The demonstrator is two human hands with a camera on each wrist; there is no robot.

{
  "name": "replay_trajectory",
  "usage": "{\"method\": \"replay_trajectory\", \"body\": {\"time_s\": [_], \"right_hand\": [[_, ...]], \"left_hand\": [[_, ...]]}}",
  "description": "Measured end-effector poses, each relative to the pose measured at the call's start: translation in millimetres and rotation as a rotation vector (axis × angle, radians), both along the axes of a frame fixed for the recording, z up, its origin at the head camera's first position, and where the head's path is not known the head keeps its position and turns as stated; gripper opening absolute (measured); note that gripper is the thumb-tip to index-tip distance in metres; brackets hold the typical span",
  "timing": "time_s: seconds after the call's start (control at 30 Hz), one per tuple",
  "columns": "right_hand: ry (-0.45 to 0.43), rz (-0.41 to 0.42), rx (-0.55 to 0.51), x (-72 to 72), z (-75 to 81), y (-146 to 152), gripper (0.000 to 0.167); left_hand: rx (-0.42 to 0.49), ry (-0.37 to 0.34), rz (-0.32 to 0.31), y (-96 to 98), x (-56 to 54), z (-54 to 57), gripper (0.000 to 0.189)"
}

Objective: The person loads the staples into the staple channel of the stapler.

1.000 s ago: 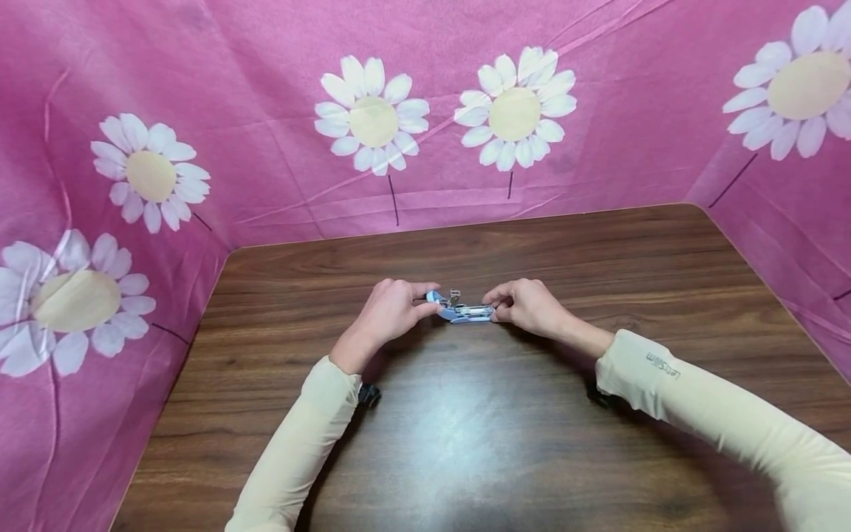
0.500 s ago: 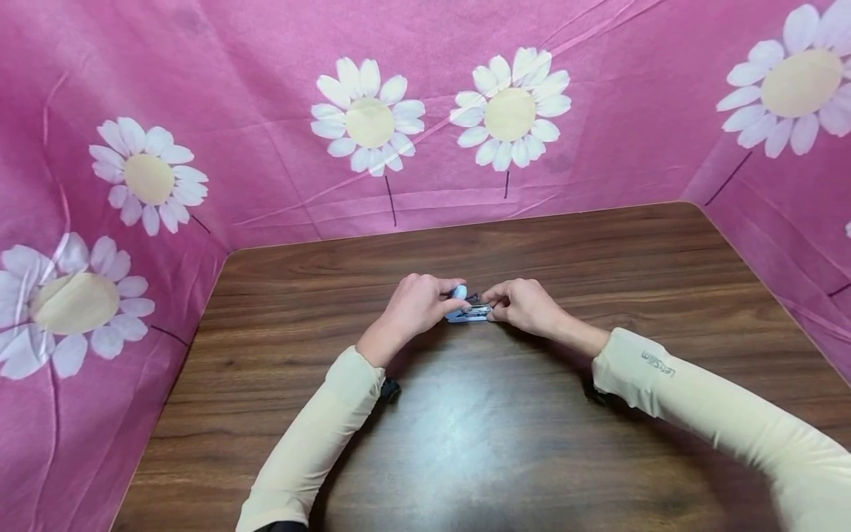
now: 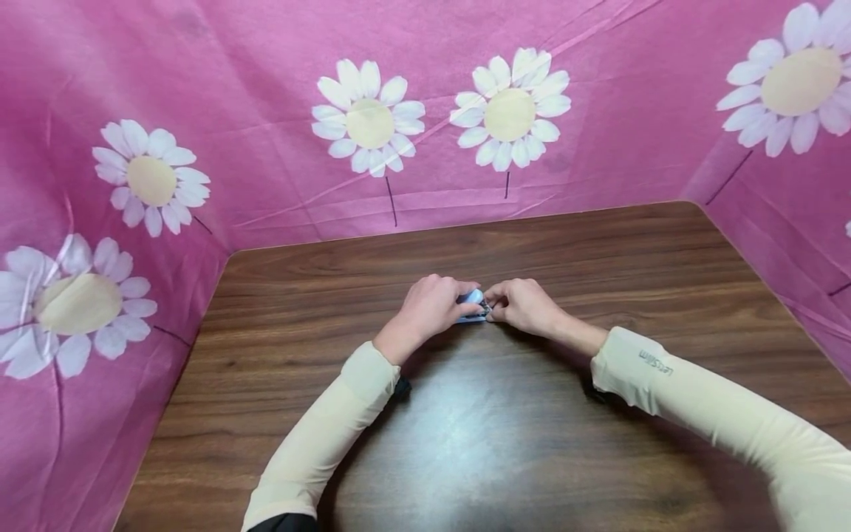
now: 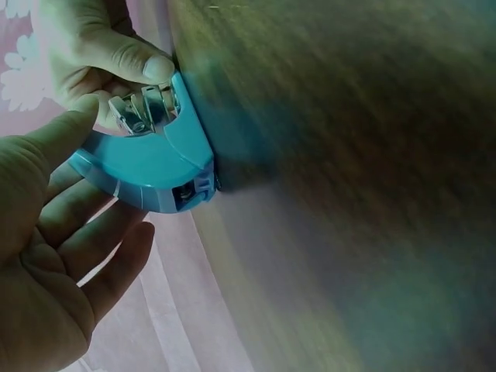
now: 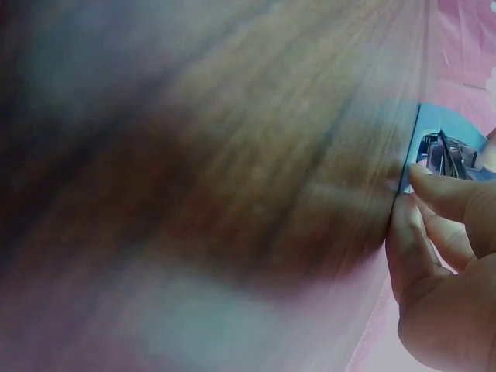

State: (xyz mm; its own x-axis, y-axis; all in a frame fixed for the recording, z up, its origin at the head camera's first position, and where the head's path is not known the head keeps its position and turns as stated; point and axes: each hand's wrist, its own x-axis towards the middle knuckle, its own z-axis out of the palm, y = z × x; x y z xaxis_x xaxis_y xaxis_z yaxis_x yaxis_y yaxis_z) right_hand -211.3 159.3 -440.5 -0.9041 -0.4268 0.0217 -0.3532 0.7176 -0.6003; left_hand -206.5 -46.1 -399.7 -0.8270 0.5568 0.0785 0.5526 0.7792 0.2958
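A small light-blue stapler (image 3: pixel 473 297) rests on the table between the two hands in the head view. My left hand (image 3: pixel 431 307) pinches its raised top cover between thumb and fingers. With thumb and fingertips, my right hand (image 3: pixel 525 307) grips the opposite end, at the base. The left wrist view shows the stapler (image 4: pixel 147 163) folded partly together, metal parts showing between cover and base; the other fingers of the left hand (image 4: pixel 54 263) spread behind it. Beside the right thumb in the right wrist view, the metal inside the stapler (image 5: pixel 449 120) is visible. Its far parts are hidden by fingers.
The brown wood-grain table (image 3: pixel 479 414) has rounded far corners. A pink cloth (image 3: pixel 266 133) with large white daisies hangs behind it and along both sides. Dark devices sit under both wrists, by the cream sleeves.
My left hand has moved right, swinging the stapler's cover over toward the right hand, so the metal inside is less exposed. The right hand keeps its place at the base.
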Motion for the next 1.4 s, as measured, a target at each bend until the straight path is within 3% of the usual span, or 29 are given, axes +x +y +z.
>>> {"method": "replay_trajectory", "body": {"time_s": [0.5, 0.9, 1.2, 1.4], "right_hand": [[0.049, 0.006, 0.017, -0.8, -3.1, 1, 0.016], [-0.021, -0.009, -0.028, -1.9, -5.6, -1, 0.011], [-0.030, 0.000, -0.038, -5.3, -4.6, 0, 0.020], [0.011, 0.018, -0.026, -0.3, 2.9, 9, 0.034]], "left_hand": [[-0.150, 0.005, 0.001, 20.3, -2.6, -5.6, 0.035], [-0.133, 0.082, 0.024, 10.8, 1.6, -15.1, 0.033], [-0.095, 0.133, 0.013, 2.8, -1.5, -16.4, 0.035], [-0.059, 0.150, 0.037, -4.8, 4.4, -13.0, 0.050]]}}
